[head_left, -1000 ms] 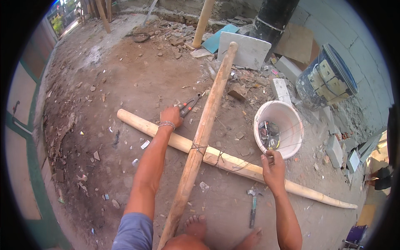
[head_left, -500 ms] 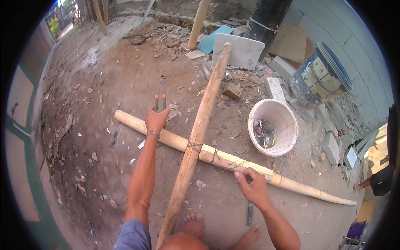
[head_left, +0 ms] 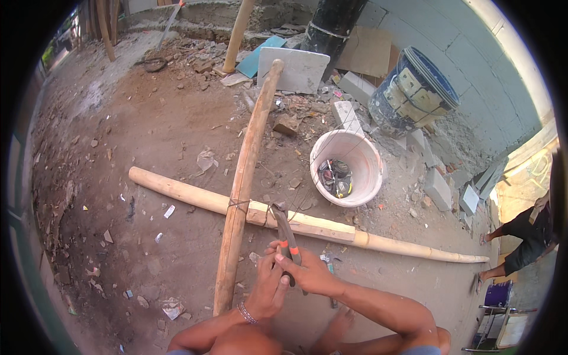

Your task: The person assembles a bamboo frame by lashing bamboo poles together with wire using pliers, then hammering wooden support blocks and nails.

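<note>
My left hand (head_left: 267, 291) and my right hand (head_left: 312, 273) meet around the handles of a pair of pincers (head_left: 283, 228) with orange bands. The fingers of both are closed, and part of the grip is hidden where they overlap. The pincers' jaws point away from me, over a pale wooden pole (head_left: 313, 225) lying crosswise on the ground. Near the jaws a thin wire (head_left: 270, 212) loops around that pole. A second, longer wooden pole (head_left: 248, 151) crosses it, and a wire binding (head_left: 238, 204) goes round the crossing.
A white bucket (head_left: 376, 157) with tools inside stands beyond the poles, strung by loose wires. A larger stained bucket (head_left: 408, 94) leans by the wall. Grey blocks (head_left: 438, 188) and rubble lie around. Another person (head_left: 526, 239) stands at the right edge.
My left hand has come back toward me with the pincers from beyond the crosswise pole. My right hand has moved left to meet it at the handles. The head view has shifted right.
</note>
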`<move>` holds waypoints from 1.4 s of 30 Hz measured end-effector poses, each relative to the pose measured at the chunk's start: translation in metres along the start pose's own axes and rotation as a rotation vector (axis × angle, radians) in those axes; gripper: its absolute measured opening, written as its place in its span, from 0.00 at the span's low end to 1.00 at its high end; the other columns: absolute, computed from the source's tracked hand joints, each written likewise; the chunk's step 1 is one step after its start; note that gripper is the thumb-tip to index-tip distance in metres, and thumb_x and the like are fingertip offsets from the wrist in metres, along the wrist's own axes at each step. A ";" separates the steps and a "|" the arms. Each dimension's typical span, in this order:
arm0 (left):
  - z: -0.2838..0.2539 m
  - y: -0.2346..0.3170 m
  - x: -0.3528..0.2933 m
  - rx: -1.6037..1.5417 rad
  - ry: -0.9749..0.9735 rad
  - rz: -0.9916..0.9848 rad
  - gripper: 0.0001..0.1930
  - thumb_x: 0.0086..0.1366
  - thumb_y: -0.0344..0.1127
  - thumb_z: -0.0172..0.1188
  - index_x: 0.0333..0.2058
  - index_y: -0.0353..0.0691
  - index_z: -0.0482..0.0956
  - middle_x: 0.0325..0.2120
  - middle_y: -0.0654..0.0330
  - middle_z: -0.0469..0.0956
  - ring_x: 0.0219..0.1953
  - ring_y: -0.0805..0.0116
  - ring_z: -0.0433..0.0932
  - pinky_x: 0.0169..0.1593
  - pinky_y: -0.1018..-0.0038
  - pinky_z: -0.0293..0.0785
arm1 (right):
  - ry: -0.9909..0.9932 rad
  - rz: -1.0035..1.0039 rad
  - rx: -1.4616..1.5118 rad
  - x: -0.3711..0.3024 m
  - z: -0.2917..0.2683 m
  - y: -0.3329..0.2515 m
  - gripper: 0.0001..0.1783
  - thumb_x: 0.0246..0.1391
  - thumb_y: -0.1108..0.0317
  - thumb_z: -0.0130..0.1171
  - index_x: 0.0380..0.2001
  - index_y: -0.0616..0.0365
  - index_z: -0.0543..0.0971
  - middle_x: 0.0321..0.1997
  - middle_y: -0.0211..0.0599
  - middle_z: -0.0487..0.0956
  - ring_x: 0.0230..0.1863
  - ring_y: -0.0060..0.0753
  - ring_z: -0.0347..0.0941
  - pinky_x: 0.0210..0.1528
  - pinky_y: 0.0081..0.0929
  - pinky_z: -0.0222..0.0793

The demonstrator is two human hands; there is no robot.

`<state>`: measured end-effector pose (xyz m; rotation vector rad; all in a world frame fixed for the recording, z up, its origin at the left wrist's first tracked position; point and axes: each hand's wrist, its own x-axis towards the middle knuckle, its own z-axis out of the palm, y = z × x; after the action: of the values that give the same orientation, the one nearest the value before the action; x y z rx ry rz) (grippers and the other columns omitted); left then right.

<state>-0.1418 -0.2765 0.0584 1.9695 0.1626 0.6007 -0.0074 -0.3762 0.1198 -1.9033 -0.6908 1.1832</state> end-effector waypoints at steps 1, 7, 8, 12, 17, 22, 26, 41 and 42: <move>-0.015 -0.003 0.005 0.105 -0.066 0.075 0.25 0.69 0.37 0.60 0.61 0.33 0.70 0.55 0.48 0.74 0.61 0.44 0.69 0.67 0.52 0.58 | -0.013 0.071 -0.019 -0.010 -0.014 0.000 0.32 0.70 0.46 0.53 0.68 0.53 0.67 0.52 0.41 0.81 0.48 0.33 0.79 0.46 0.33 0.77; -0.079 -0.066 0.078 0.523 -0.238 0.063 0.35 0.51 0.38 0.77 0.59 0.41 0.75 0.56 0.54 0.74 0.64 0.51 0.69 0.67 0.55 0.61 | -0.192 0.422 -0.226 -0.063 -0.074 -0.010 0.24 0.71 0.50 0.52 0.59 0.55 0.75 0.35 0.34 0.82 0.27 0.24 0.77 0.31 0.31 0.73; -0.075 -0.076 0.092 0.518 -0.253 0.090 0.36 0.51 0.38 0.77 0.59 0.41 0.76 0.57 0.55 0.75 0.65 0.53 0.69 0.67 0.56 0.60 | -0.207 0.419 -0.278 -0.075 -0.082 0.008 0.24 0.71 0.49 0.53 0.58 0.56 0.75 0.33 0.35 0.81 0.27 0.25 0.77 0.31 0.32 0.73; -0.069 -0.106 0.123 0.542 -0.361 0.128 0.34 0.51 0.37 0.77 0.58 0.41 0.78 0.58 0.58 0.77 0.66 0.58 0.69 0.70 0.58 0.58 | -0.241 0.484 -0.509 -0.090 -0.094 0.012 0.26 0.70 0.49 0.52 0.58 0.59 0.77 0.36 0.47 0.84 0.36 0.47 0.82 0.44 0.45 0.76; -0.061 -0.113 0.134 0.462 -0.385 0.088 0.27 0.51 0.33 0.74 0.53 0.43 0.83 0.53 0.62 0.81 0.63 0.61 0.72 0.69 0.60 0.57 | -0.175 0.289 -0.766 -0.096 -0.102 0.035 0.25 0.69 0.48 0.53 0.53 0.58 0.79 0.39 0.57 0.83 0.42 0.61 0.80 0.47 0.49 0.74; -0.056 -0.113 0.128 0.407 -0.281 0.111 0.19 0.52 0.30 0.73 0.45 0.45 0.87 0.46 0.65 0.84 0.58 0.65 0.75 0.65 0.62 0.60 | -0.222 0.314 -0.747 -0.078 -0.102 0.014 0.23 0.68 0.52 0.54 0.51 0.61 0.79 0.41 0.62 0.82 0.48 0.67 0.78 0.52 0.56 0.71; -0.051 -0.117 0.123 0.316 -0.156 0.141 0.08 0.54 0.30 0.72 0.34 0.45 0.89 0.38 0.66 0.86 0.52 0.67 0.78 0.64 0.63 0.61 | -0.220 0.209 -0.918 -0.062 -0.099 -0.009 0.18 0.65 0.58 0.56 0.47 0.64 0.79 0.39 0.63 0.82 0.45 0.64 0.79 0.49 0.56 0.73; -0.047 -0.113 0.107 0.291 -0.048 0.104 0.12 0.54 0.27 0.70 0.39 0.44 0.89 0.35 0.64 0.84 0.48 0.64 0.78 0.61 0.63 0.64 | 0.142 -0.452 -2.001 0.014 -0.081 -0.063 0.12 0.53 0.63 0.61 0.31 0.56 0.89 0.60 0.55 0.79 0.62 0.54 0.70 0.63 0.53 0.63; -0.047 -0.110 0.107 0.279 -0.044 0.085 0.13 0.54 0.27 0.70 0.40 0.44 0.89 0.35 0.63 0.84 0.48 0.64 0.78 0.61 0.63 0.64 | 0.145 -0.432 -2.035 0.016 -0.078 -0.067 0.12 0.54 0.62 0.61 0.33 0.55 0.90 0.65 0.55 0.75 0.65 0.57 0.67 0.66 0.57 0.60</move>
<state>-0.0558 -0.1482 0.0155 2.2675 0.1421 0.6147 0.0668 -0.3522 0.1888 -2.7749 -2.5966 -0.4421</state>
